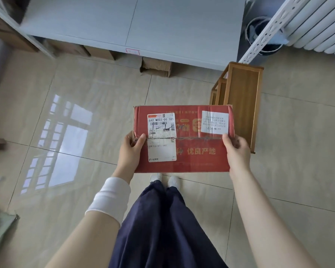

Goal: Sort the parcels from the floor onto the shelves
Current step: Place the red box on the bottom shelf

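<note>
1. The red parcel [191,146] is up in the air, held flat with its printed side up. It's over the floor [81,117], just ahead of the person's white shoes [173,180].
2. The left grip [132,149] is clamped on the parcel's left edge. The thumb sits on top next to the shipping label [161,136], and the fingers are hidden underneath.
3. The right grip [237,149] is clamped on the right edge, thumb on top just below a white sticker [215,122].
4. Further out there's a grey shelf [133,26] with a small red-outlined tag at its front edge. Brown boxes [156,66] are tucked under it, and one pokes out past that edge.
5. A wooden stand [240,101] is on the floor near the parcel's far right corner, by the shelf's white post [267,29]. A dark bin [259,37] and a white radiator [321,22] are beyond it.
</note>
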`<act>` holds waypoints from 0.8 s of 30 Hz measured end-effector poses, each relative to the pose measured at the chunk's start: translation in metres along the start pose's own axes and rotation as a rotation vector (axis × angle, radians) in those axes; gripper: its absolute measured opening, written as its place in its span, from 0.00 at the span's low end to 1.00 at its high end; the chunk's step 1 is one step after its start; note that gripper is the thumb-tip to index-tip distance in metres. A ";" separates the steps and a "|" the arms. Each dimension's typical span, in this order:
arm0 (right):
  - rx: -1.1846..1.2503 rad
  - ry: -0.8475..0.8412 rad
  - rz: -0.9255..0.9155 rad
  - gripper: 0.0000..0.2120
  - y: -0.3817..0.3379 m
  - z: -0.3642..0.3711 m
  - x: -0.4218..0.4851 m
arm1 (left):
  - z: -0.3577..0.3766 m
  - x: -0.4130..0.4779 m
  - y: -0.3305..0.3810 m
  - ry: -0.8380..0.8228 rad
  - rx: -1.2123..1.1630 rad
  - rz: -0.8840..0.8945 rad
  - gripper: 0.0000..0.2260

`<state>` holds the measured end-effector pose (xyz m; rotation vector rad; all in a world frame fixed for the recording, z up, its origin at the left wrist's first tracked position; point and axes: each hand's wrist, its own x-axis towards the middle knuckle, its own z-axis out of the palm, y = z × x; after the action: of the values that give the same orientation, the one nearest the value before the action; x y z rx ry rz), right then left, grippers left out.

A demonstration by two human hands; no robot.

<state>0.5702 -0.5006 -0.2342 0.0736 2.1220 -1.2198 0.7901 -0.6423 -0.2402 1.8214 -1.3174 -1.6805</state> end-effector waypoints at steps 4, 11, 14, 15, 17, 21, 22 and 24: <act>0.017 -0.007 -0.056 0.18 -0.026 0.004 -0.014 | -0.014 -0.010 0.021 0.019 -0.031 0.070 0.06; 0.026 -0.005 -0.131 0.20 -0.080 0.035 -0.028 | -0.045 0.005 0.068 0.009 -0.106 0.131 0.02; 0.041 -0.022 -0.135 0.20 -0.108 0.060 -0.033 | -0.065 0.020 0.095 0.008 -0.126 0.163 0.01; 0.035 -0.032 -0.144 0.20 -0.117 0.069 -0.035 | -0.072 0.027 0.104 0.009 -0.135 0.170 0.01; 0.019 -0.049 -0.169 0.18 -0.136 0.089 -0.038 | -0.088 0.042 0.121 0.016 -0.143 0.176 0.07; 0.040 -0.053 -0.208 0.17 -0.175 0.125 -0.043 | -0.116 0.069 0.161 0.027 -0.156 0.228 0.13; 0.052 -0.052 -0.222 0.17 -0.185 0.132 -0.043 | -0.120 0.075 0.171 0.034 -0.160 0.251 0.13; 0.068 -0.046 -0.252 0.17 -0.203 0.142 -0.042 | -0.127 0.086 0.192 0.041 -0.176 0.286 0.12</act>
<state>0.6033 -0.7145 -0.1055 -0.1963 2.0966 -1.4243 0.8185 -0.8515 -0.1142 1.4822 -1.2980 -1.5437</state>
